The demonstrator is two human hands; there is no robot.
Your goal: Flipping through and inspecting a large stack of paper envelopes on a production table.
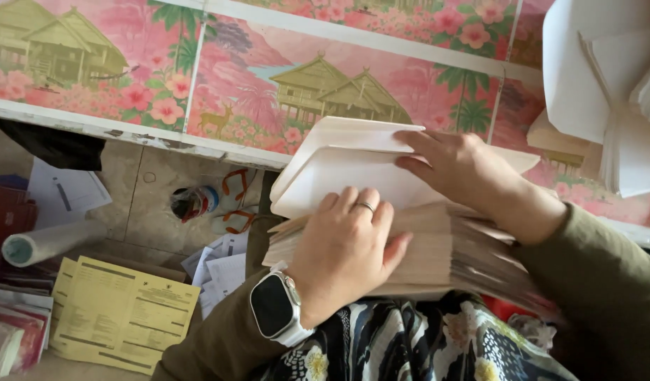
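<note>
The person has a thick stack of tan paper sheets across the lap, over a dark floral-print garment. The left hand lies flat on the stack's near edge, fingers together and curled over the top, a ring on one finger and a white smartwatch on the wrist. From this hand the bulk of the stack runs off toward three o'clock.

The right hand reaches in from about four o'clock, sleeve olive green. Its fingers are spread a little and pressed on the upper white sheets, which are lifted and bent upward; the thumb is hidden, so I cannot tell whether it pinches them. Those white sheets sit at about nine o'clock of the right hand and at twelve o'clock of the left.

Behind is a pink tiled ledge with painted houses and flowers. More white paper stands at the upper right. Down on the floor, at about nine o'clock of the left hand, lie yellow printed forms, a white roll, scissors with orange handles and loose white papers.
</note>
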